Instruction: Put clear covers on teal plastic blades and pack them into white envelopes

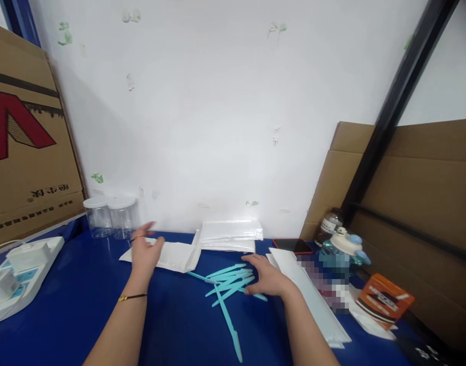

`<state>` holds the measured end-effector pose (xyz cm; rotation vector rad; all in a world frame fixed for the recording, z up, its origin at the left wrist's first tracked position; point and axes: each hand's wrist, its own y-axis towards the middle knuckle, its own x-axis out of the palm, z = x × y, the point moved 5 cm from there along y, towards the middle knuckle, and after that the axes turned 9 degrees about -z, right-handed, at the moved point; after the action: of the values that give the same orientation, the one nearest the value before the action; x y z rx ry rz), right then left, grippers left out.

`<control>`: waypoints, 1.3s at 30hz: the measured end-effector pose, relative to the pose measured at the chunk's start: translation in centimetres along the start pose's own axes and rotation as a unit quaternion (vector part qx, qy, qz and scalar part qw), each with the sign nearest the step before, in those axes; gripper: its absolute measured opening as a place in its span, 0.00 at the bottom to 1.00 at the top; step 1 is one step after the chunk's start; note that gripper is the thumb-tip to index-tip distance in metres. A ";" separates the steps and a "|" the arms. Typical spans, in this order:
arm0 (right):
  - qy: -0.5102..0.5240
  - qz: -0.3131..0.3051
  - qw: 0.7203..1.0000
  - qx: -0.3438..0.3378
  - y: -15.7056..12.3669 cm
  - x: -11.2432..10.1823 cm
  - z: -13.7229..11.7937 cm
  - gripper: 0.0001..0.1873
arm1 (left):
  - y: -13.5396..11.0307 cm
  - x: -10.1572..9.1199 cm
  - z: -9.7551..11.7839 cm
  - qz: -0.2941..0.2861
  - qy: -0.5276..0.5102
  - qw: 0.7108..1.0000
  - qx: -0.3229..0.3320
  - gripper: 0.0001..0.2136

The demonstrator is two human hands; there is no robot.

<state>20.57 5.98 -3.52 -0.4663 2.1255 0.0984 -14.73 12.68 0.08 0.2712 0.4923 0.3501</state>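
Note:
A loose pile of slim turquoise plastic sticks shaped like eyebrow razors lies in the middle of the blue table. One stick points toward me, apart from the main bundle. My right hand is at the right side of the pile, thumb and fingers apart, seemingly gripping nothing. Its fingertips are close to the stick ends; whether they touch cannot be made out. My left hand hovers at a flat white padded mailer, fingers spread, and covers part of it. Further back, more white mailers are stacked against the wall.
Two clear lidded jars and a white power strip stand left. On the right are a phone, long white mailers, a brown bottle, a teal bottle and an orange packet. Cardboard flanks the table.

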 end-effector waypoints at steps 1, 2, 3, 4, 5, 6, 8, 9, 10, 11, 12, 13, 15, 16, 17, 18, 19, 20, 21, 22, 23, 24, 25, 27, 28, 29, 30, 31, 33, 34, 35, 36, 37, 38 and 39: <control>0.005 -0.031 0.999 -0.007 0.1 0.4 0.0 0.52 | -0.5 1.7 0.9 -0.141 0.035 0.989 0.035 0.26; 0.007 -0.058 0.998 -0.014 0.2 0.8 -0.1 0.58 | -1.5 3.5 1.6 -0.278 0.065 0.956 0.073 0.23; 0.004 -0.079 0.997 -0.020 0.4 1.2 -0.1 0.61 | -2.7 5.1 2.0 -0.373 0.096 0.917 0.107 0.21; -0.002 -0.098 0.995 -0.025 0.5 1.5 -0.2 0.62 | -3.7 6.5 2.1 -0.436 0.130 0.881 0.131 0.19; -0.007 -0.115 0.993 -0.027 0.7 1.8 -0.2 0.62 | -4.5 7.6 1.9 -0.461 0.166 0.860 0.143 0.18; -0.010 -0.128 0.991 -0.028 0.8 2.1 -0.2 0.60 | -4.9 8.5 1.7 -0.471 0.200 0.846 0.150 0.15; -0.008 -0.127 0.991 -0.032 0.9 2.3 -0.2 0.54 | -5.3 9.8 1.1 -0.473 0.245 0.834 0.148 0.10; -0.006 -0.113 0.993 -0.038 0.9 2.2 -0.3 0.50 | -5.2 10.1 0.9 -0.474 0.250 0.832 0.146 0.08; -0.006 -0.090 0.995 -0.047 0.9 2.1 -0.4 0.45 | -5.2 10.2 1.0 -0.473 0.243 0.834 0.146 0.06; -0.008 -0.064 0.996 -0.056 0.9 1.9 -0.6 0.40 | -5.0 10.1 1.3 -0.468 0.227 0.841 0.151 0.06; -0.013 -0.038 0.997 -0.063 0.8 1.7 -0.7 0.36 | -4.9 9.9 1.7 -0.460 0.203 0.850 0.159 0.05; -0.018 -0.018 0.997 -0.067 0.8 1.6 -0.9 0.32 | -4.9 9.6 2.4 -0.452 0.176 0.858 0.169 0.05; -0.026 0.005 0.997 -0.067 0.8 1.5 -1.1 0.28 | -5.4 9.2 3.8 -0.447 0.126 0.864 0.194 0.07; -0.029 0.008 0.997 -0.065 0.9 1.5 -1.2 0.27 | -6.0 9.3 4.6 -0.455 0.108 0.859 0.210 0.07; -0.032 0.008 0.997 -0.063 0.9 1.6 -1.3 0.27 | -6.8 9.6 5.2 -0.471 0.097 0.847 0.227 0.07; -0.035 0.006 0.997 -0.062 0.9 1.5 -1.3 0.28 | -7.7 10.0 5.7 -0.489 0.093 0.832 0.246 0.07; -0.035 0.005 0.997 -0.061 0.9 1.5 -1.4 0.28 | -8.6 10.5 6.0 -0.508 0.097 0.816 0.260 0.08; -0.031 0.004 0.998 -0.061 0.8 1.4 -1.3 0.29 | -9.5 11.0 6.1 -0.524 0.107 0.801 0.270 0.11; -0.023 0.002 0.998 -0.060 0.6 1.3 -1.2 0.30 | -10.2 11.6 6.0 -0.535 0.120 0.790 0.274 0.17; -0.012 0.001 0.998 -0.059 0.5 1.2 -1.0 0.31 | -10.7 12.2 5.7 -0.544 0.135 0.781 0.276 0.26; 0.002 0.002 0.998 -0.057 0.3 1.0 -0.8 0.31 | -11.1 12.7 5.4 -0.551 0.149 0.773 0.276 0.36; 0.013 0.003 0.998 -0.055 0.2 0.9 -0.5 0.32 | -11.3 13.1 5.1 -0.554 0.162 0.768 0.279 0.44; 0.022 0.004 0.998 -0.054 0.0 0.8 -0.3 0.32 | -11.4 13.5 4.9 -0.555 0.172 0.763 0.283 0.49; 0.025 0.004 0.998 -0.054 -0.2 0.7 0.1 0.30 | -11.5 13.9 4.7 -0.545 0.185 0.764 0.291 0.50; 0.024 0.006 0.998 -0.051 -0.3 0.6 0.2 0.29 | -11.5 14.0 4.8 -0.532 0.190 0.771 0.294 0.47; 0.022 0.009 0.999 -0.047 -0.4 0.4 0.4 0.28 | -11.4 14.1 5.0 -0.515 0.197 0.781 0.294 0.44; 0.022 0.014 0.999 -0.038 -0.6 0.2 0.5 0.26 | -11.4 14.1 5.2 -0.497 0.206 0.791 0.293 0.39; 0.024 0.018 0.999 -0.024 -0.7 0.0 0.6 0.25 | -11.5 14.1 5.4 -0.479 0.217 0.799 0.291 0.34; 0.026 0.016 0.999 0.019 -1.1 -0.3 1.0 0.26 | -11.7 14.2 5.8 -0.450 0.239 0.812 0.284 0.26; 0.022 0.007 0.999 0.044 -1.3 -0.3 1.1 0.30 | -11.7 14.3 5.9 -0.441 0.248 0.816 0.279 0.23; 0.014 -0.004 0.998 0.069 -1.5 -0.3 1.3 0.35 | -11.7 14.3 5.9 -0.435 0.252 0.820 0.273 0.22; 0.001 -0.013 0.996 0.090 -1.6 -0.2 1.4 0.39 | -11.7 14.3 5.9 -0.433 0.253 0.822 0.269 0.21; -0.013 -0.019 0.994 0.104 -1.6 0.0 1.3 0.40 | -11.6 14.2 5.9 -0.435 0.250 0.823 0.264 0.21; -0.026 -0.022 0.994 0.106 -1.4 0.1 1.2 0.38 | -11.5 14.1 5.8 -0.441 0.244 0.823 0.261 0.20; -0.035 -0.022 0.994 0.098 -1.2 0.4 1.0 0.35 | -11.3 13.8 5.7 -0.449 0.236 0.822 0.259 0.20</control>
<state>21.59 4.97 -4.24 -0.3879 2.0306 -0.1163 2.50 6.89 -4.53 0.4456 1.1443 -0.6826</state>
